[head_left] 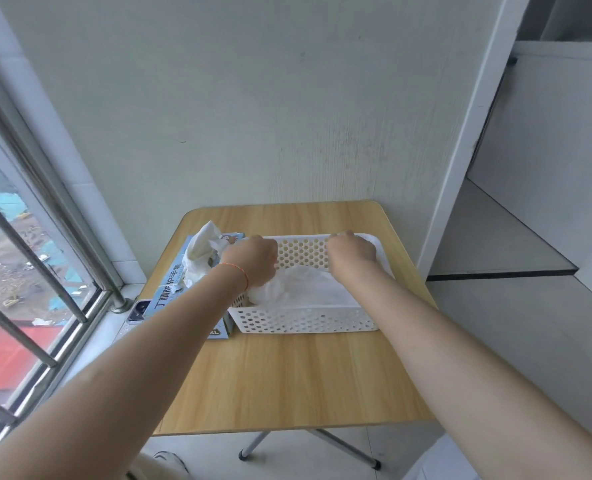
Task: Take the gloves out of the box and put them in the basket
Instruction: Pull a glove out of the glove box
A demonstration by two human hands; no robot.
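A white perforated basket (305,320) stands on the wooden table, with a heap of white gloves (305,285) inside it. To its left lies a blue glove box (169,292), and more white gloves (202,251) stick up out of its opening. My left hand (253,259) reaches into the left part of the basket, its fingers curled down into the glove heap. My right hand (351,252) is over the far right of the basket. Its fingers curl down around white glove material there, and the fingertips are hidden.
The small wooden folding table (287,382) stands against a wall. A phone (138,311) lies on the window sill by the box. A barred window is at the left, and an open doorway at the right.
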